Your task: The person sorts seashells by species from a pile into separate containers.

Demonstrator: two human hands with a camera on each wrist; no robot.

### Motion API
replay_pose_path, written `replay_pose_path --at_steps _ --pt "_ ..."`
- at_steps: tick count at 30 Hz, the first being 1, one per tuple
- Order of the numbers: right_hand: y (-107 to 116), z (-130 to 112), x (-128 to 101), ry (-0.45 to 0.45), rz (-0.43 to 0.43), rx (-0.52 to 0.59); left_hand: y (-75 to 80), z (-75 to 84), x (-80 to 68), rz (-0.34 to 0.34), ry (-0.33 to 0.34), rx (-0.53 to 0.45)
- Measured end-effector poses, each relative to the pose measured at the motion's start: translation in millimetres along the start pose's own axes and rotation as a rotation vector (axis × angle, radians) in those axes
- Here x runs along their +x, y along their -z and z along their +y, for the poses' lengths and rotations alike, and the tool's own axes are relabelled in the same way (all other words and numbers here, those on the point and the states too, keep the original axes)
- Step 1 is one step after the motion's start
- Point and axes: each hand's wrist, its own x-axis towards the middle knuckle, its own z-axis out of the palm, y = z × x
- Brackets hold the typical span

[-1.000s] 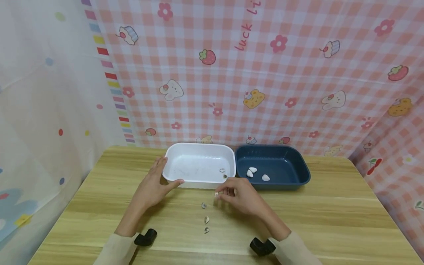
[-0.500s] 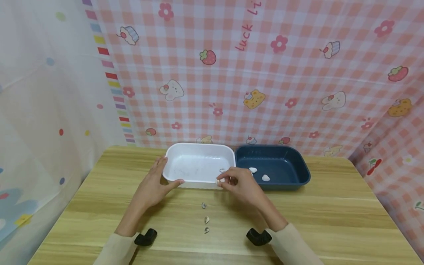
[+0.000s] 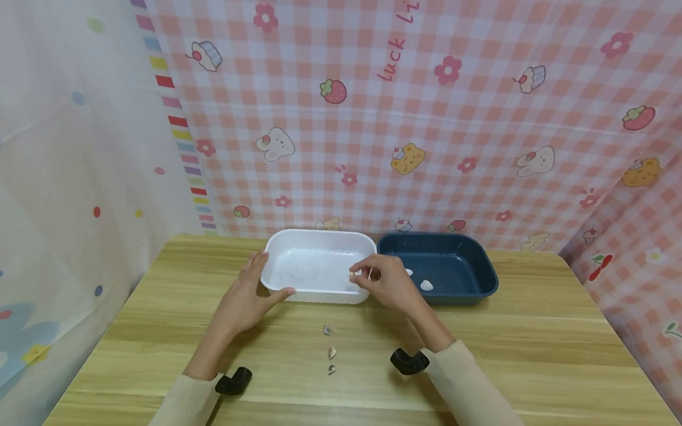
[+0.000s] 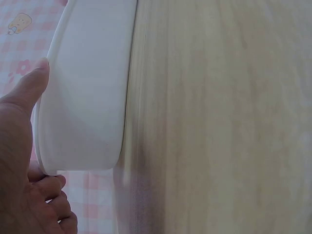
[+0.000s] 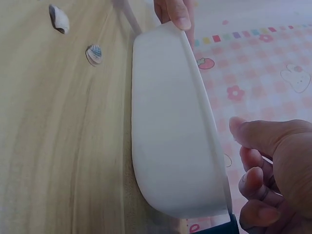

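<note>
At the near left corner of a white plastic basin (image 3: 319, 296), my left hand (image 3: 247, 299) holds the rim, thumb along the front and fingers at the side. My right hand (image 3: 389, 281) is over the basin's right end, pinching a small pale seashell (image 3: 351, 276) between thumb and fingertips. In the right wrist view the thumb hides that shell. In front of the basin, three small seashells lie in a column on the table: a far one (image 3: 327, 330), a middle one (image 3: 333, 352) and a near one (image 3: 332, 370).
A dark blue basin (image 3: 463, 266) stands against the white one's right side, with a white shell (image 3: 427, 285) and another (image 3: 409, 272) showing past my right hand. Behind the wooden table (image 3: 559, 343) hangs a pink checked cloth (image 3: 469, 118).
My right hand has carried the small shell from over the table, up past the front rim, to above the white basin's right end. The left hand stays on the rim.
</note>
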Motion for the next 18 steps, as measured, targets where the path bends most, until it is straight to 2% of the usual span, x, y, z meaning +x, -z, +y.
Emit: replay_pose_path --at_steps 18 --pt "0.3 1.7 16.3 -0.045 -0.033 -0.045 0.2 -0.1 0.7 -0.002 0.000 0.011"
